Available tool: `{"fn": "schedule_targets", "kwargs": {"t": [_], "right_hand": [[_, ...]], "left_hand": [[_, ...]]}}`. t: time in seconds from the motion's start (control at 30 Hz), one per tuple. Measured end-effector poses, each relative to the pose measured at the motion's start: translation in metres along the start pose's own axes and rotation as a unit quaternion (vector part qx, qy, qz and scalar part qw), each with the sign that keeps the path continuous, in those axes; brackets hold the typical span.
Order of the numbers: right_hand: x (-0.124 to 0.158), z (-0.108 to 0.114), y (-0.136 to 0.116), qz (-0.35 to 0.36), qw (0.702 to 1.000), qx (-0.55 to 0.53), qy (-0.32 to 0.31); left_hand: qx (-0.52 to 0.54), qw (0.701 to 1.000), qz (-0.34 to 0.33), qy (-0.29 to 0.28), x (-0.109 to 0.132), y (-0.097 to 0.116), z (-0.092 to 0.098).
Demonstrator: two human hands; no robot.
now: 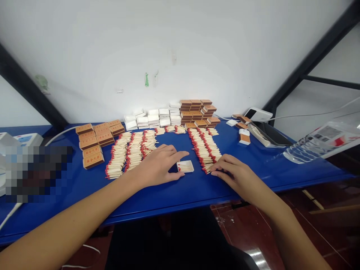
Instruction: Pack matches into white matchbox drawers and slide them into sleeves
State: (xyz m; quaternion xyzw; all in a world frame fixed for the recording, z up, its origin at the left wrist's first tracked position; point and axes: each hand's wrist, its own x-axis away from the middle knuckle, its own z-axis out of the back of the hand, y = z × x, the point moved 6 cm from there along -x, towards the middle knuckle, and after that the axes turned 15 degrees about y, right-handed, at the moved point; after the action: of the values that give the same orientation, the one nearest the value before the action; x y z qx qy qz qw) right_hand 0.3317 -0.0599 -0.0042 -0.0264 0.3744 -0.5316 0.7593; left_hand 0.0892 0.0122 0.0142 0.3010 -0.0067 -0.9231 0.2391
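Observation:
A small white matchbox tray [190, 166] lies on the blue table with a few red-tipped matches inside. My left hand [157, 165] arches over its left end, thumb and index finger apart on either side; whether the thumb touches the tray I cannot tell. At the near end of the right-hand rows of matches [203, 148], my right hand [232, 170] pinches some matches, partly hidden by its fingers. More matches [135, 152] lie in long rows left of the tray, partly behind my left hand.
White trays [148, 120] and brown matchboxes [194, 112] are stacked against the wall. Further matchboxes [94, 144] stand at left. A computer mouse [244, 132], a white device [258, 113] and a clear plastic package [317, 142] lie at right. The table's front edge [168, 212] runs below my hands.

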Motion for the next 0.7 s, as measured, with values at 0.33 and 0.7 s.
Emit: {"fn": "schedule_targets", "kwargs": {"t": [0.33, 0.7], "right_hand": [[-0.0037, -0.0024, 0.0031, 0.004, 1.000, 0.004, -0.017], [-0.0051, -0.0013, 0.0016, 0.021, 1.000, 0.003, -0.005]], "left_hand": [[-0.005, 1.000, -0.007, -0.003, 0.0015, 0.0011, -0.0009], [0.013, 1.000, -0.014, 0.013, 0.0015, 0.0013, 0.0000]]}}
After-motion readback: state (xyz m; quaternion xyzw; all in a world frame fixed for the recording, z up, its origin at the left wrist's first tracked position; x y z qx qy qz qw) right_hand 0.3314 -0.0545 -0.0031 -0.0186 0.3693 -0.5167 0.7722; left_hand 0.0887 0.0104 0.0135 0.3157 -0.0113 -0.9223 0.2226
